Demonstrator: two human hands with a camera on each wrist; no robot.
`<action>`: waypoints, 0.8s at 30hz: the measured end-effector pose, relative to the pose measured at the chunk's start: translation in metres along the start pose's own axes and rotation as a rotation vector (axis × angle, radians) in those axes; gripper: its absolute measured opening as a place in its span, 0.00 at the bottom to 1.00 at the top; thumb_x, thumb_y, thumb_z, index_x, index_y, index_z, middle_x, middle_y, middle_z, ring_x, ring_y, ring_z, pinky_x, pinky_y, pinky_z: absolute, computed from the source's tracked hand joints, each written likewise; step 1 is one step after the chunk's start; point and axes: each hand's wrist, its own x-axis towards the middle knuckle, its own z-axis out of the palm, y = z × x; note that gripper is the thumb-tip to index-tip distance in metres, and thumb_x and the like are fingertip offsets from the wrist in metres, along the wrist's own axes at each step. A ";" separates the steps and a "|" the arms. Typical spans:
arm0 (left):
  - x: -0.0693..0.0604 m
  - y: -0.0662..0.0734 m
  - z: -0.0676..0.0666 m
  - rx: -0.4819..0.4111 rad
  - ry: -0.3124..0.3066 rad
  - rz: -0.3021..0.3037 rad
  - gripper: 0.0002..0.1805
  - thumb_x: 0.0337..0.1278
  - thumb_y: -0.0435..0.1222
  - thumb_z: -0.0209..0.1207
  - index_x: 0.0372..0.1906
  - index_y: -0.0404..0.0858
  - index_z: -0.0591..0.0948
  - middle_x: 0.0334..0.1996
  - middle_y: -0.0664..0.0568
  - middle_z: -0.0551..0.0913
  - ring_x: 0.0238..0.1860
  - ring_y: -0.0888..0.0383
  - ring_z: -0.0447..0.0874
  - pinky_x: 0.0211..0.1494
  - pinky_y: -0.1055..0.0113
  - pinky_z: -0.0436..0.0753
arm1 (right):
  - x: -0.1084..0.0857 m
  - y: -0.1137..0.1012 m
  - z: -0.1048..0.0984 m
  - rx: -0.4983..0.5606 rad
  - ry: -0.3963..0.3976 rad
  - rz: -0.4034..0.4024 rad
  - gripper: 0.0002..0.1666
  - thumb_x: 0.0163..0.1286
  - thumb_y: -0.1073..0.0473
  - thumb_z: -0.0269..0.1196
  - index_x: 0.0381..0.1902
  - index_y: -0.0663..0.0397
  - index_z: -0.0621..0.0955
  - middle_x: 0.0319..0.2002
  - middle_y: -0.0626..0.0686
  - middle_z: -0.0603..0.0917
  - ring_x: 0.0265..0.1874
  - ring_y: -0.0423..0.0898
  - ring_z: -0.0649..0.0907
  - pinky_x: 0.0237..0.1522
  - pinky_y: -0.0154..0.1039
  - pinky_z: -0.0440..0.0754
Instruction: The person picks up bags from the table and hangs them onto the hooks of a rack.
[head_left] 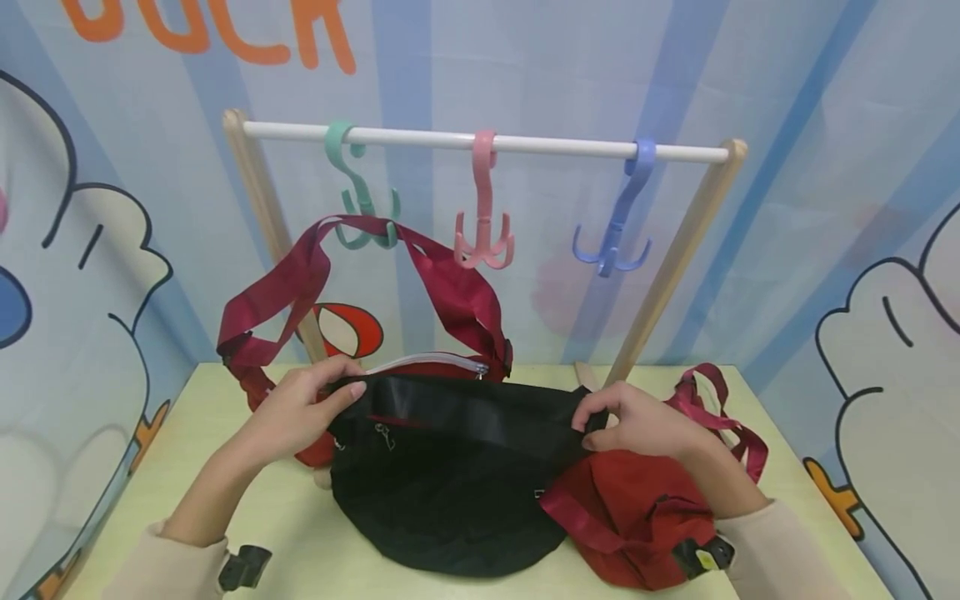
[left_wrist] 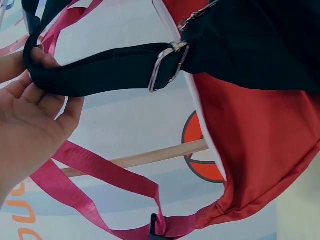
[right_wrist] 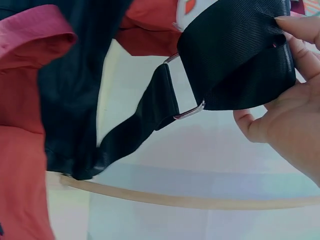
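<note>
A black waist bag hangs between my hands in the head view, its rounded bottom low over the table. My left hand holds one end of the wide black strap. In the left wrist view, fingers curl round the strap near a metal buckle. At the strap's other end, my right hand grips the webbing between thumb and fingers. Behind the black bag is a red bag with a white zipper, partly hidden. Another red bag lies below my right forearm.
A wooden rack with a white bar stands at the back. From it hang a green hook, a pink hook and a blue hook. The rear red bag's strap arches up by the green hook. The table is pale yellow.
</note>
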 end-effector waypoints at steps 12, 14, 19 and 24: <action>0.002 0.012 -0.009 -0.003 0.020 0.001 0.06 0.60 0.32 0.55 0.41 0.36 0.76 0.28 0.52 0.75 0.29 0.56 0.71 0.33 0.62 0.74 | -0.004 -0.028 -0.031 0.006 0.096 0.012 0.09 0.57 0.72 0.58 0.32 0.54 0.78 0.43 0.53 0.76 0.61 0.59 0.61 0.51 0.38 0.69; 0.002 0.013 -0.011 -0.005 0.026 -0.005 0.06 0.60 0.33 0.54 0.41 0.37 0.76 0.27 0.52 0.74 0.29 0.56 0.71 0.32 0.62 0.73 | -0.005 -0.031 -0.034 0.015 0.114 -0.019 0.09 0.58 0.72 0.57 0.32 0.54 0.77 0.42 0.54 0.76 0.62 0.58 0.59 0.52 0.37 0.68; 0.002 0.015 -0.013 -0.023 0.044 -0.004 0.05 0.60 0.32 0.54 0.40 0.36 0.76 0.25 0.52 0.73 0.26 0.57 0.70 0.30 0.64 0.72 | -0.006 -0.034 -0.039 0.066 0.110 -0.106 0.07 0.60 0.72 0.58 0.34 0.56 0.76 0.37 0.52 0.75 0.61 0.44 0.60 0.52 0.31 0.67; 0.003 0.016 -0.015 -0.037 0.047 0.003 0.04 0.60 0.32 0.54 0.39 0.36 0.76 0.26 0.52 0.73 0.27 0.56 0.71 0.31 0.63 0.72 | -0.007 -0.036 -0.042 0.068 0.105 -0.099 0.07 0.62 0.71 0.58 0.36 0.57 0.75 0.39 0.54 0.74 0.60 0.44 0.61 0.51 0.31 0.68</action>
